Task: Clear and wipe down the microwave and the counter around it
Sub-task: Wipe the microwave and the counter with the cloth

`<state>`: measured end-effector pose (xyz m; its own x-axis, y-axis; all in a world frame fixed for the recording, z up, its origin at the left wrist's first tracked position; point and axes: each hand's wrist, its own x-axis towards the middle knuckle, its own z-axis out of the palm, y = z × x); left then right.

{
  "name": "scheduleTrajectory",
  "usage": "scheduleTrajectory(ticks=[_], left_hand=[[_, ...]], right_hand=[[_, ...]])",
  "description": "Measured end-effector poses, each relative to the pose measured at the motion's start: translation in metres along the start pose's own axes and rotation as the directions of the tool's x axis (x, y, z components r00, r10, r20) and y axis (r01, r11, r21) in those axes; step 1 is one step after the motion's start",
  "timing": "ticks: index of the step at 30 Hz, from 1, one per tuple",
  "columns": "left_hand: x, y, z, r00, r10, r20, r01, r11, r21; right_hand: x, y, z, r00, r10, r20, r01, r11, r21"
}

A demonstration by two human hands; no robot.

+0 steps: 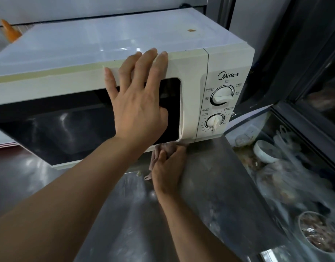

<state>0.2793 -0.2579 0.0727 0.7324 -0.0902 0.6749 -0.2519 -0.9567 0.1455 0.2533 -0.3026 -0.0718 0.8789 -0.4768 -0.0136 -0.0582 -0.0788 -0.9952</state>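
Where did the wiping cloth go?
The cloth is bunched in the right hand, on the counter under the microwave's front right corner.

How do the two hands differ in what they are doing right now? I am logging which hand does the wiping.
The left hand lies flat with straight fingers against the microwave door, holding nothing; the right hand grips a crumpled cloth. The left hand sits high, fingertips at the door's top edge; the right hand is low on the steel counter, at the microwave's bottom front edge. Both arms are bare.
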Motion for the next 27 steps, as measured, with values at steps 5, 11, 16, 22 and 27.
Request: scheduleTrajectory(ticks=[5, 11, 16, 22, 27], left_hand=[[-0.001, -0.002, -0.009, 0.996, 0.021, 0.088, -0.021, 1.000, -0.003], [-0.002, -0.007, -0.027, 0.983, 0.075, 0.167, -0.067, 0.996, -0.055], [0.000, -0.020, -0.046, 0.978, 0.134, 0.159, -0.125, 0.990, -0.061], [-0.006, -0.038, -0.056, 0.980, 0.066, 0.190, -0.074, 0.997, 0.037], [-0.014, -0.048, -0.054, 0.979, -0.004, 0.202, -0.015, 0.996, 0.092]], right_hand=[[-0.019, -0.006, -0.009, 0.976, -0.106, 0.191, 0.128, 0.986, -0.103], [-0.014, -0.016, -0.063, 0.959, -0.260, 0.109, 0.278, 0.939, -0.201], [0.011, -0.019, -0.101, 0.944, -0.267, 0.193, 0.329, 0.757, -0.565], [0.009, 0.018, -0.115, 0.935, -0.100, 0.342, 0.353, 0.391, -0.850], [0.022, 0.024, -0.085, 0.826, -0.158, 0.542, 0.555, 0.398, -0.731]])
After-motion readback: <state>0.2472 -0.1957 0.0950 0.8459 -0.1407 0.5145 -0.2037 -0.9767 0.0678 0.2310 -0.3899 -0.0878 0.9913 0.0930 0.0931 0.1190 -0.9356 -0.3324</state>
